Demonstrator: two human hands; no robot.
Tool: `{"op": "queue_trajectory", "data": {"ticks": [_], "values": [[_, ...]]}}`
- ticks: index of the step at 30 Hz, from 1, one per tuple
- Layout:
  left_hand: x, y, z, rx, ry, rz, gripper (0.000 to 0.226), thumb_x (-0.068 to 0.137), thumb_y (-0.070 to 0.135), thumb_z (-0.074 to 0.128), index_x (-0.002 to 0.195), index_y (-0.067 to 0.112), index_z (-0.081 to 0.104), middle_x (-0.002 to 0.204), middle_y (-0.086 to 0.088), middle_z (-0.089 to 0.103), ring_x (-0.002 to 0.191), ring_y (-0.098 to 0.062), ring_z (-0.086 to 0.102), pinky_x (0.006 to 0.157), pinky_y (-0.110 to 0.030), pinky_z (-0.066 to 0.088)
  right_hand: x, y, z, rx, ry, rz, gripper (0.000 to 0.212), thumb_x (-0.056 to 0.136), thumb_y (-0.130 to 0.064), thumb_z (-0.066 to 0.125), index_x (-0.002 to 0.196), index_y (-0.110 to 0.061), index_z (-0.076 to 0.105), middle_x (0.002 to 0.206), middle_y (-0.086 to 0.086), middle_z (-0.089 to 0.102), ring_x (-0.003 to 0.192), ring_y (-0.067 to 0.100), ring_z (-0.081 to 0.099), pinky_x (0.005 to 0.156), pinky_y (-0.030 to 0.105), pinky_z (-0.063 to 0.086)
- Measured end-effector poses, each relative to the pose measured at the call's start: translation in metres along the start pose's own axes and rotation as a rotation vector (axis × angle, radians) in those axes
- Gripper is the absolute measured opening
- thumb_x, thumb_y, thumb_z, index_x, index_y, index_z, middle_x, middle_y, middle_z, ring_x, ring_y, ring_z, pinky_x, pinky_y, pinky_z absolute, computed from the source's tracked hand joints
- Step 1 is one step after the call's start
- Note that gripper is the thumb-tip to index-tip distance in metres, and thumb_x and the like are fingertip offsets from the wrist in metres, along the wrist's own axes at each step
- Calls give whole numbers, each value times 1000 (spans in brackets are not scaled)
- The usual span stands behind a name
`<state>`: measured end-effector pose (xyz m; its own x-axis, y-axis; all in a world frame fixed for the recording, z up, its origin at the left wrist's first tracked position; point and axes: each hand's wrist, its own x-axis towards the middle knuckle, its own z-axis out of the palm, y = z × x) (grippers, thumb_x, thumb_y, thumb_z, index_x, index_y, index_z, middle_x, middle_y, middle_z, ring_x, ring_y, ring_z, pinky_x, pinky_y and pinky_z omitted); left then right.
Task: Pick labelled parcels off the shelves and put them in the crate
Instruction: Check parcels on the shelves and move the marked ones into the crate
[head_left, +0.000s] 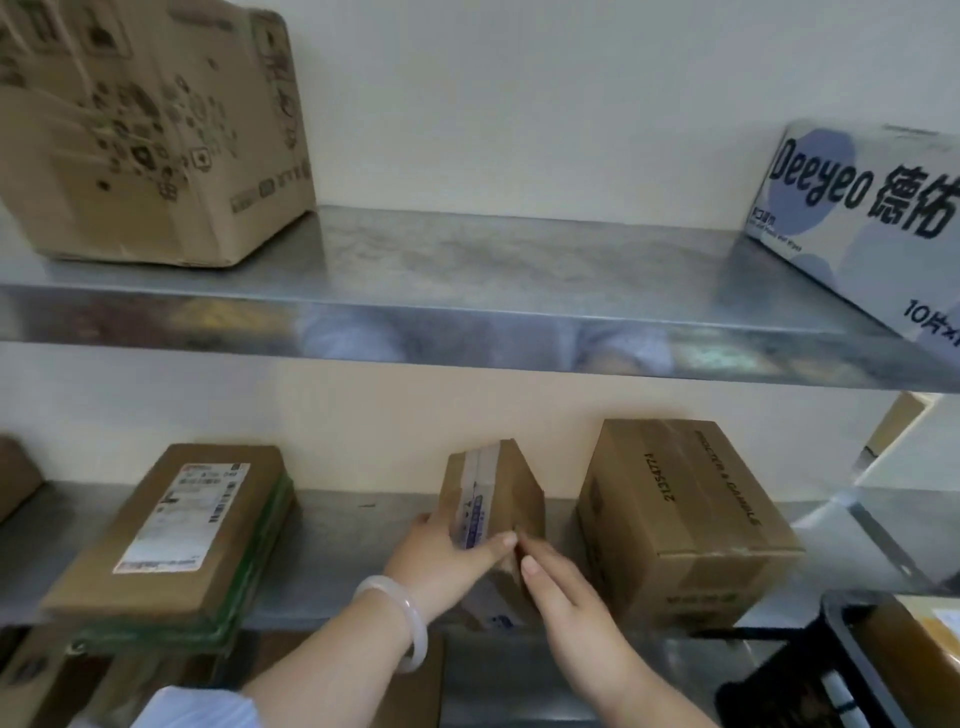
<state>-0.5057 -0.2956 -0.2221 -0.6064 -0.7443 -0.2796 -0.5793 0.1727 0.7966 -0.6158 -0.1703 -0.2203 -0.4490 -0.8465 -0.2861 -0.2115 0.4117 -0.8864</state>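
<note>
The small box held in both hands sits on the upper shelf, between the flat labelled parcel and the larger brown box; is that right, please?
Not quite: the head view shows the small box, held by the left hand and right hand, on the lower shelf instead. It does sit between the flat labelled parcel and the larger brown box.

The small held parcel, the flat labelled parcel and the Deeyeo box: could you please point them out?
small held parcel (519, 491): head view, brown right face.
flat labelled parcel (187, 514): head view, white label.
Deeyeo box (857, 208): head view, printed front face.
</note>
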Motion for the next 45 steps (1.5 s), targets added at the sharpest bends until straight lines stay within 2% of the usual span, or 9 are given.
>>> {"op": "queue_trajectory", "data": {"ticks": [5, 9, 15, 20, 25, 32, 37, 40, 45], "values": [[-9, 2, -12, -206, 88, -85, 80, 83, 45, 73, 150, 32, 32, 146, 2, 46, 133, -18, 45, 90, -19, 36, 11, -9, -4, -98, -70, -112, 48, 97, -56, 38, 143, -45, 37, 154, -19, 29, 141, -2, 19, 117, 26, 11], [-18, 0, -26, -378, 135, -114, 70, 88, 38, 68, 148, 39, 31, 139, 2, 47, 122, -17, 49, 95, -27, 44, 23, -19, -14, -29, 94, -96, 62, 98, -36, 53, 152, -29, 25, 155, -8, 31, 142, 9, 27, 113, 25, 18], [-22, -8, -28, -671, 105, -90, 57, 94, 35, 60, 142, 52, 32, 118, 18, 60, 117, -14, 54, 109, -48, 40, 30, -23, -12, 322, -32, 109, 55, 93, -42, 58, 143, -24, 42, 111, -11, 60, 106, 13, 55, 103, 32, 38], [-27, -4, -33, -602, 117, -108, 19, 99, 45, 45, 116, 46, 53, 117, 5, 68, 109, -16, 62, 105, -42, 45, 29, -27, -7, 343, -46, 29, 45, 93, -46, 55, 136, -34, 45, 119, -13, 58, 111, 10, 53, 102, 32, 39], [-23, -7, -43, -288, 204, -79, 52, 102, 33, 47, 151, 27, 30, 139, 5, 51, 122, -12, 53, 99, -21, 40, 25, -19, 0, 177, 19, -123, 50, 95, -45, 53, 143, -37, 41, 145, -13, 43, 133, 5, 38, 116, 33, 29], [-16, -7, -38, -168, 89, -90, 110, 48, 87, 66, 142, 35, 38, 136, 2, 48, 121, -17, 51, 103, -33, 44, 18, -17, 11, -214, 98, -338, 57, 94, -54, 46, 147, -41, 32, 146, -27, 23, 139, 2, 16, 116, 26, 15], [-16, -8, -42, -363, 86, -91, 65, 79, 44, 76, 134, 32, 43, 121, 8, 61, 107, -12, 62, 83, -21, 51, 17, -15, 12, -242, 62, -340, 45, 97, -48, 46, 140, -49, 34, 144, -29, 24, 137, -1, 15, 117, 28, 20], [-19, -14, -42, -467, 98, -79, 74, 82, 41, 74, 143, 39, 30, 120, 7, 63, 105, -10, 64, 73, -18, 48, 19, -12, 11, -164, 139, -331, 51, 94, -39, 57, 138, -50, 36, 146, -24, 25, 138, 0, 18, 113, 32, 33], [-19, -22, -38, -612, 69, -56, 69, 82, 40, 74, 141, 40, 38, 118, 6, 70, 102, -9, 69, 88, -27, 53, 24, -10, 16, 23, 77, -234, 62, 84, -42, 64, 134, -62, 34, 141, -19, 39, 133, 6, 39, 108, 38, 43]]}}
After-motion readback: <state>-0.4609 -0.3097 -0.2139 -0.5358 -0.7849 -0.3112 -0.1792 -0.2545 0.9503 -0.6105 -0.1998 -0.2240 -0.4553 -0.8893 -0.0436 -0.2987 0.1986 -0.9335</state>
